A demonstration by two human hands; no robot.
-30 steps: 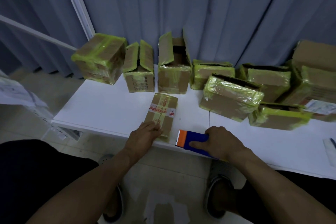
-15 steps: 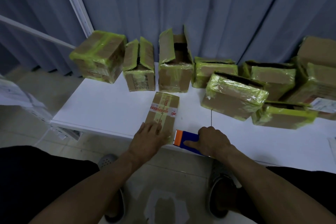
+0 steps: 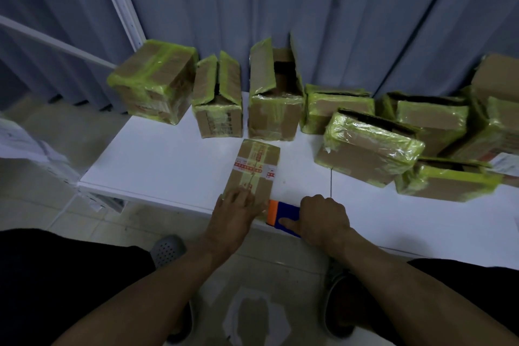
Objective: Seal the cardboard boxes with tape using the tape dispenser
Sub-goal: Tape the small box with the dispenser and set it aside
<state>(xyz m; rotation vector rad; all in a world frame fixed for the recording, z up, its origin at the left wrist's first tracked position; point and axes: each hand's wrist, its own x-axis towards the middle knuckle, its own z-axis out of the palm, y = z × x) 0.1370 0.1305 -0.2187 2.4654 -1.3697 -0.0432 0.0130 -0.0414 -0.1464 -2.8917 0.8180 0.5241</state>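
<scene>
White table (image 3: 168,160), one tape dispenser (image 3: 286,212)

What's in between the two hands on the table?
In the head view, the orange end of the tape dispenser shows between them: the left hand presses the flat box, the right hand grips the dispenser.

Dim, bluish cast overall. White tabletop (image 3: 168,160) brightest surface. Glare on plastic-wrapped boxes (image 3: 368,149). Wide-angle bending at edges; slight blur at right edge. Centre reasonably sharp.
</scene>
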